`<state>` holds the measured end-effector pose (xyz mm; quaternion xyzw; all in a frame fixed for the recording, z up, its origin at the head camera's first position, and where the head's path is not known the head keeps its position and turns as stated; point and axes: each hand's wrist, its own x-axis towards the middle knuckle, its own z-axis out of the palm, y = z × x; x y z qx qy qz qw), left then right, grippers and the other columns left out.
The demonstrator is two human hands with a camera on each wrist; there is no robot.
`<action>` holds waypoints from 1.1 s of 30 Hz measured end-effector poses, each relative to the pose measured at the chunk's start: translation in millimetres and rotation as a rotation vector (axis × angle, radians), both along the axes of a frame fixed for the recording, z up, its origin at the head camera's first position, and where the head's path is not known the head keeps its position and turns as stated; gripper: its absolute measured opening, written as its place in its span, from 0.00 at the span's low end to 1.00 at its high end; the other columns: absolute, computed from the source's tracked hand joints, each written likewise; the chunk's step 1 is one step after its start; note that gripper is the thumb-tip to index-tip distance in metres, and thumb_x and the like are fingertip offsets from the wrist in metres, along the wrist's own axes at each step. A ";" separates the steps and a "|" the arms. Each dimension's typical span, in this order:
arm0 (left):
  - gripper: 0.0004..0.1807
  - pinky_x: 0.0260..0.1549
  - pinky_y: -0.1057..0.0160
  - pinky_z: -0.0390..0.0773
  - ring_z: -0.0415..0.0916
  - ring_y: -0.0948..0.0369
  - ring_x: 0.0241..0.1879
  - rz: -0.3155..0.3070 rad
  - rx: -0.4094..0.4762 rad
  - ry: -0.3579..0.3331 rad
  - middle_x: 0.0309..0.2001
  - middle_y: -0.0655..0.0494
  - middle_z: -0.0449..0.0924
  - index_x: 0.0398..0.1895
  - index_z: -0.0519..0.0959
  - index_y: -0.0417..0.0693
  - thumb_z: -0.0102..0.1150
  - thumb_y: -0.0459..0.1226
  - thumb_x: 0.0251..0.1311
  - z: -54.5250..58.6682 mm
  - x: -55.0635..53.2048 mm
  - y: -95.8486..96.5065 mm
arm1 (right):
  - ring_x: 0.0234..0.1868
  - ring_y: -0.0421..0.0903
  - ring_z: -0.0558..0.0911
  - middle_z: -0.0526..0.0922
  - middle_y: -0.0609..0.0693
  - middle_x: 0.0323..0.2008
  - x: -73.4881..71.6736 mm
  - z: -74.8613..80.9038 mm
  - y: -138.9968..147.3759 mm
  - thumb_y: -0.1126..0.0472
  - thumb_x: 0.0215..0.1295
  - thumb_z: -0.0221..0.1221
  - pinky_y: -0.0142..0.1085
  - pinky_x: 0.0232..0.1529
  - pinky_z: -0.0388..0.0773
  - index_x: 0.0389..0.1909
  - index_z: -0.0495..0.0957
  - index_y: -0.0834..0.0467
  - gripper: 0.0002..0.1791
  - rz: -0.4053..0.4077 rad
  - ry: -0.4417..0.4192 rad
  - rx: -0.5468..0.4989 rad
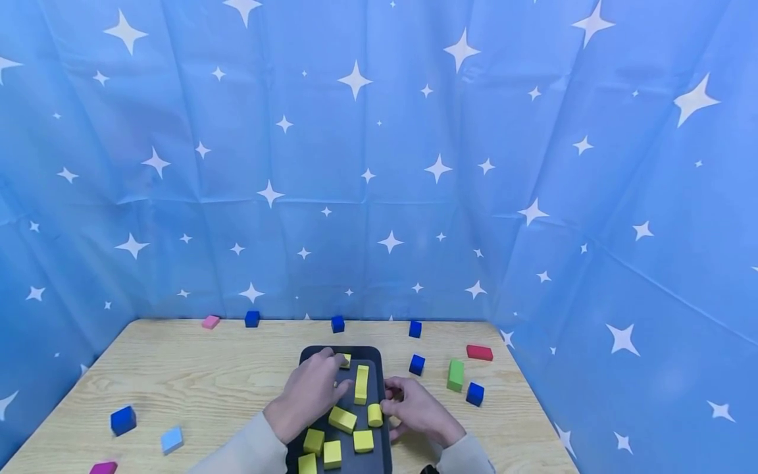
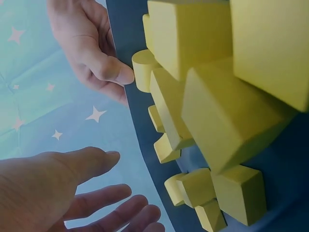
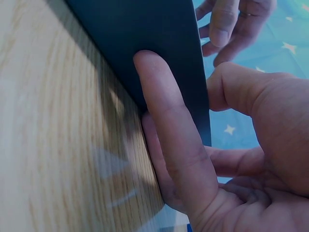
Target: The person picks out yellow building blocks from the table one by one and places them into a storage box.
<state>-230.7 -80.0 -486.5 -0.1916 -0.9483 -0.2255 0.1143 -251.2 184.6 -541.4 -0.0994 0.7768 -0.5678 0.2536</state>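
A dark tray stands on the table with several yellow blocks scattered in it. My right hand grips the tray's right side; in the right wrist view the thumb is at the rim and a finger lies along the outer wall. Just inside that rim stands a yellow cylinder. Over the tray's far left part reaches my left hand, fingertips close to a small yellow block. Its fingers are spread and hold nothing in the left wrist view. A long yellow block lies right of it.
Dark blue cubes are spread along the back and right of the wooden table, near a green block and a red one. At left lie a blue cube and a light blue block. A starry curtain hangs behind.
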 end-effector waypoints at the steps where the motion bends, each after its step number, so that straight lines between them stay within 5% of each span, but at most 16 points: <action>1: 0.18 0.34 0.57 0.94 0.88 0.58 0.35 0.005 -0.001 0.001 0.47 0.46 0.92 0.54 0.94 0.39 0.86 0.41 0.68 -0.8 -0.1 -1.3 | 0.50 0.50 0.88 0.82 0.58 0.53 0.1 0.0 -0.1 0.65 0.82 0.64 0.44 0.39 0.99 0.78 0.79 0.65 0.27 -0.002 0.000 0.000; 6: 0.17 0.33 0.58 0.94 0.89 0.58 0.37 0.033 -0.008 0.009 0.46 0.47 0.92 0.53 0.95 0.42 0.86 0.42 0.68 -3.8 -0.1 -8.5 | 0.50 0.50 0.87 0.82 0.58 0.53 1.2 1.3 -0.4 0.66 0.81 0.64 0.44 0.39 0.98 0.78 0.78 0.66 0.28 -0.011 0.006 0.006; 14: 0.15 0.23 0.68 0.76 0.75 0.67 0.28 0.080 0.030 -0.011 0.44 0.49 0.90 0.51 0.95 0.44 0.85 0.41 0.68 -2.4 4.0 -20.9 | 0.50 0.50 0.86 0.81 0.57 0.53 3.1 3.3 -3.1 0.65 0.82 0.64 0.43 0.37 0.98 0.77 0.79 0.64 0.26 -0.021 0.005 0.010; 23: 0.14 0.29 0.65 0.84 0.80 0.66 0.33 0.131 0.024 -0.025 0.44 0.51 0.90 0.53 0.95 0.47 0.85 0.42 0.69 -0.9 4.7 -39.5 | 0.51 0.50 0.87 0.82 0.58 0.55 4.0 2.1 -3.9 0.64 0.82 0.65 0.43 0.38 0.98 0.81 0.77 0.64 0.30 -0.033 0.002 0.024; 33: 0.15 0.36 0.58 0.88 0.79 0.63 0.36 0.185 0.048 -0.114 0.46 0.51 0.90 0.57 0.95 0.47 0.83 0.42 0.71 -4.9 6.2 -68.0 | 0.51 0.50 0.87 0.82 0.57 0.54 5.8 1.8 -4.2 0.63 0.83 0.64 0.44 0.38 0.98 0.79 0.78 0.63 0.28 -0.043 0.017 0.033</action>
